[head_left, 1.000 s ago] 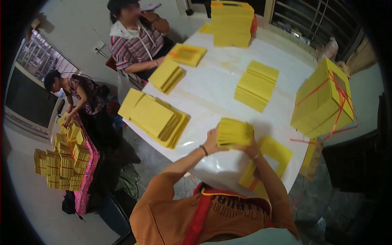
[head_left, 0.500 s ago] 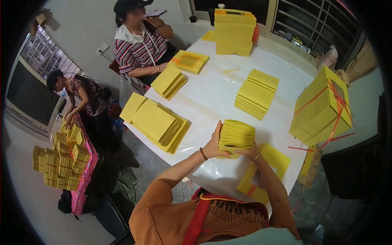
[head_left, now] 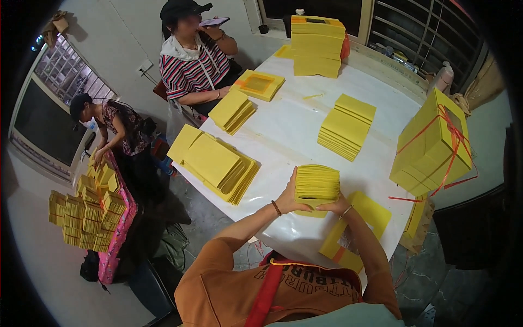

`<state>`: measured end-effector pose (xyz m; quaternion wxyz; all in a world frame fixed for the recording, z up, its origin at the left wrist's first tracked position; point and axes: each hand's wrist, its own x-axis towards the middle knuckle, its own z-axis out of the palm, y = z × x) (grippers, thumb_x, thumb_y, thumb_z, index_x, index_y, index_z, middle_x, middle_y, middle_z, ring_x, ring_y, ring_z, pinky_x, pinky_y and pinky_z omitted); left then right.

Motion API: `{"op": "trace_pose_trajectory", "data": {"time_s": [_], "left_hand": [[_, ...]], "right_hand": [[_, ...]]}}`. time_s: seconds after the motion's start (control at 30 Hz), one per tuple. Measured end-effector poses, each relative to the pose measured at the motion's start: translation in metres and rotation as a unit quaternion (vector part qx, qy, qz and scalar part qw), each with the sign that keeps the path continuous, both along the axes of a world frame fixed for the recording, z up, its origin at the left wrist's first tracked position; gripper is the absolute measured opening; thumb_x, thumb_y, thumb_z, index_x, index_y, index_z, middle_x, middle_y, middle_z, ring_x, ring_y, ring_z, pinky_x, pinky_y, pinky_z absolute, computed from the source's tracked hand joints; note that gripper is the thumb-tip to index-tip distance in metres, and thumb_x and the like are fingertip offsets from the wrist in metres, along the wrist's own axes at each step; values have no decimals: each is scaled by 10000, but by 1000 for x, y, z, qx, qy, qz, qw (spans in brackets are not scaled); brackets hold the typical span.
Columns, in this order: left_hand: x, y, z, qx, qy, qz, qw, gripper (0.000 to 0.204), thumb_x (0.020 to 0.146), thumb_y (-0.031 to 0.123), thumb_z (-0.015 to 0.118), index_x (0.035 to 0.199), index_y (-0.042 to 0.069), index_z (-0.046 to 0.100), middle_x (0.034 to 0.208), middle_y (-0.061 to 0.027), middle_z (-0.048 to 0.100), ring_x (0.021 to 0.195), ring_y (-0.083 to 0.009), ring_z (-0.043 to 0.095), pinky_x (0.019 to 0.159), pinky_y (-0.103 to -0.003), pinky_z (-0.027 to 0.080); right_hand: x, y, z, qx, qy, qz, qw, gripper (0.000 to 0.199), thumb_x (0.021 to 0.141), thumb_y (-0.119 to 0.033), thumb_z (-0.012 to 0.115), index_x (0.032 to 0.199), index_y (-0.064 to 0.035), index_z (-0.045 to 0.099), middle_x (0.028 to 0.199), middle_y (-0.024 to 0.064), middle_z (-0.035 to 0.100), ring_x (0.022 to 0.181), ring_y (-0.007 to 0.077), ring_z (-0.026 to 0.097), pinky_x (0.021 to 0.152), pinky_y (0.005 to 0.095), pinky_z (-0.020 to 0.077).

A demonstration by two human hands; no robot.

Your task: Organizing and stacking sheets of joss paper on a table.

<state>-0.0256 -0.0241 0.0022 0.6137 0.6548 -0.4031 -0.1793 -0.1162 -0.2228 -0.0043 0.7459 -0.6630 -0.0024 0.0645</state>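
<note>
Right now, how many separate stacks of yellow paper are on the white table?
7: held stack, fanned pile at left edge, stack mid-left, framed stack by the striped-shirt person, centre stack, tall far stack, tied bundle at right. Others may be hidden.

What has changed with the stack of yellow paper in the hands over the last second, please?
Little changed. The left hand and right hand kept their hold on the stack of yellow paper sheets, which stayed upright on the white table. The tied yellow bundle and the other stacks did not move.
</note>
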Motion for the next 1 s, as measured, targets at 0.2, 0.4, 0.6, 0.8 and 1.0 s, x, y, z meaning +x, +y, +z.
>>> {"op": "trace_pose_trajectory", "data": {"time_s": [0.2,0.4,0.6,0.8,1.0], "left_hand": [[-6,-3,33,-10,120,30,992,1259,552,239,836,1365,-27,-88,1370,-185,259,1290,-272,246,1067,-359,203],[-8,2,26,52,-31,54,997,1160,575,220,822,1362,-25,6,1324,-172,319,1265,-260,289,1057,-352,228],[-10,16,22,98,-144,29,984,1127,587,221,815,1353,-24,26,1304,-179,338,1247,-268,313,1049,-351,247],[-23,2,33,-49,198,57,977,865,640,74,757,1291,20,190,1242,-139,401,1181,-225,394,967,-363,374],[-16,4,79,-129,324,46,936,646,662,15,704,1212,11,367,1102,-105,522,1030,-222,526,854,-344,466]], "right_hand": [[2,2,8,-80,-37,-9,996,1006,551,-73,811,1346,-53,195,1269,78,408,1182,197,397,988,344,348],[3,10,13,-47,33,-36,998,937,564,-101,812,1315,-56,255,1239,74,443,1149,179,433,961,324,378],[-5,18,8,17,5,-13,1000,944,565,-107,813,1311,-52,237,1248,76,437,1161,190,425,962,326,378],[2,1,23,-134,-131,-122,975,1117,564,-140,821,1394,-79,76,1406,123,230,1303,242,240,1034,381,266],[23,-37,156,68,-231,-301,923,823,792,-163,591,1412,-170,50,1427,146,179,1310,290,211,998,422,293]]}}
